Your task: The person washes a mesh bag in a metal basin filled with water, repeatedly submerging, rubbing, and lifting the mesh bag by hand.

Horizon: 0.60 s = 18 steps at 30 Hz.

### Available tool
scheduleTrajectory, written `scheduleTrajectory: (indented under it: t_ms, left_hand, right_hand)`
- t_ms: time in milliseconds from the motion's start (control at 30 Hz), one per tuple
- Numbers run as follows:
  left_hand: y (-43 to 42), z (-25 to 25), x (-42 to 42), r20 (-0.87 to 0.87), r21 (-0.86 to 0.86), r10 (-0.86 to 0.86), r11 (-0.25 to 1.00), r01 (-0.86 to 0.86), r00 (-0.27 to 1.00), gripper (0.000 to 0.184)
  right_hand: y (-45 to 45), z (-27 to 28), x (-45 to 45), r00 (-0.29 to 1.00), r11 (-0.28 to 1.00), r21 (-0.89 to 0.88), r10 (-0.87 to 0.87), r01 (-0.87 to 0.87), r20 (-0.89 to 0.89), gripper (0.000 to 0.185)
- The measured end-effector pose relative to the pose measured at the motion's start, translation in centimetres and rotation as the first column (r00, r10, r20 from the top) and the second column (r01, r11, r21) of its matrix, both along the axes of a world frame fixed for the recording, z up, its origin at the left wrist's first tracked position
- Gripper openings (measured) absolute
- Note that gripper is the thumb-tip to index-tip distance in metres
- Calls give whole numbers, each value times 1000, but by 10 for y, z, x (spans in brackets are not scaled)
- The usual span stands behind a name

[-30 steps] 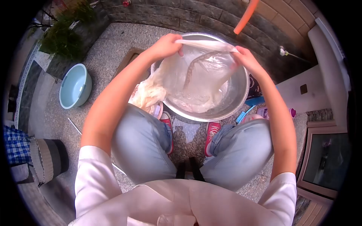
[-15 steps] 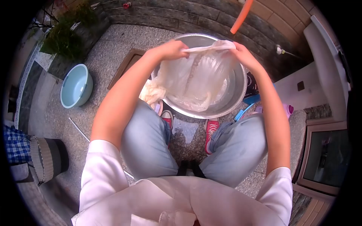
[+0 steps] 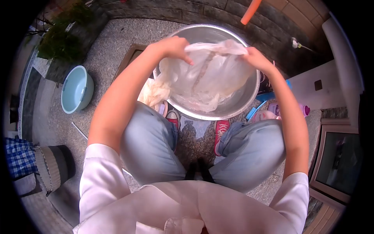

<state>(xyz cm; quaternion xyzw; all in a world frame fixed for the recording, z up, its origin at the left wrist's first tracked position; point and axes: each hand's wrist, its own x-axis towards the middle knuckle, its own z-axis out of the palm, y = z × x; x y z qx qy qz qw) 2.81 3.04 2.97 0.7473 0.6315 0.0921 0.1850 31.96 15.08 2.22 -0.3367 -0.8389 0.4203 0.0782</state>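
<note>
A thin, wet, see-through white garment (image 3: 218,74) with a darker trim strip hangs spread over a large metal basin (image 3: 237,111). My right hand (image 3: 257,59) pinches its upper right corner. At the upper left edge of the garment is my left hand (image 3: 173,48), its thumb and fingers apart, close against the fabric. The lower part of the garment drapes into the basin. A bunched cream cloth (image 3: 152,93) lies at the basin's left side, by my left knee.
A light blue plastic basin (image 3: 78,89) stands on the floor at left. Right of the metal basin are a blue brush (image 3: 255,111), a pink bottle (image 3: 265,116) and a purple-capped bottle (image 3: 304,110). An orange pipe (image 3: 250,11) hangs above; a woven basket (image 3: 52,167) sits lower left.
My left hand has opened from its grip on the garment's edge. My right hand still holds its corner and has shifted slightly right and down. The view has shifted a little.
</note>
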Motion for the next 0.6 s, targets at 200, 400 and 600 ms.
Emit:
scheduleTrajectory:
  t_ms: [200,400,600]
  left_hand:
    - [8,-25,-22,241,-286,55,958,17,969,32]
    - [1,-41,-21,28,90,131,987,-133,991,41]
    - [-15,-149,2,-499,-78,-284,956,284,819,72]
  right_hand:
    - [7,2,13,991,931,-340,-129,132,30,36]
    - [-16,-34,-5,949,945,283,73,-164,307,41]
    - [-48,-167,-43,926,924,330,-282,192,252,23]
